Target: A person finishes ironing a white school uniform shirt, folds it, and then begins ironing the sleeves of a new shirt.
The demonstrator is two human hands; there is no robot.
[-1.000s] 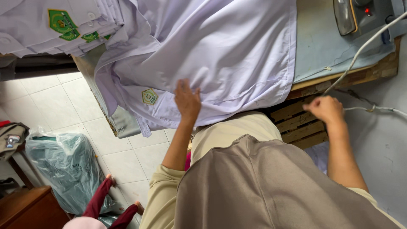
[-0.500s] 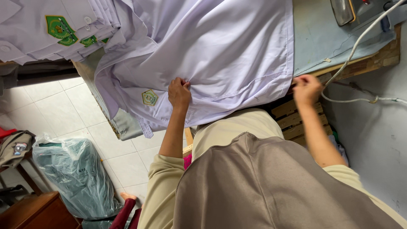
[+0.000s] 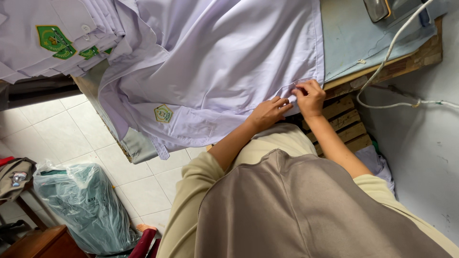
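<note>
Pale lilac cotton covers most of the bench: a large school shirt [image 3: 224,71] lies spread flat over the blue-grey padded ironing bench [image 3: 354,43], its hem hanging past the near edge and a small yellow-green hexagonal badge [image 3: 163,113] showing on the part that droops over the left corner. Both hands meet at the shirt's lower right corner, right at the near edge of the bench. The left hand [image 3: 267,113] lies mostly open, fingers stretched flat and pressing on the cloth just beside the hem. The right hand [image 3: 311,98] is curled, its thumb and fingertips pinched on the hem corner; the two hands are almost touching. At the far left corner sits a stack of folded lilac shirts with green badges [image 3: 52,40]. A metal iron [image 3: 382,8] stands at the far right corner, partly cut off, and its white cord [image 3: 382,62] trails off the right edge. Below, on the tiled floor, stands a clear plastic bag of green cloth [image 3: 81,205].
</note>
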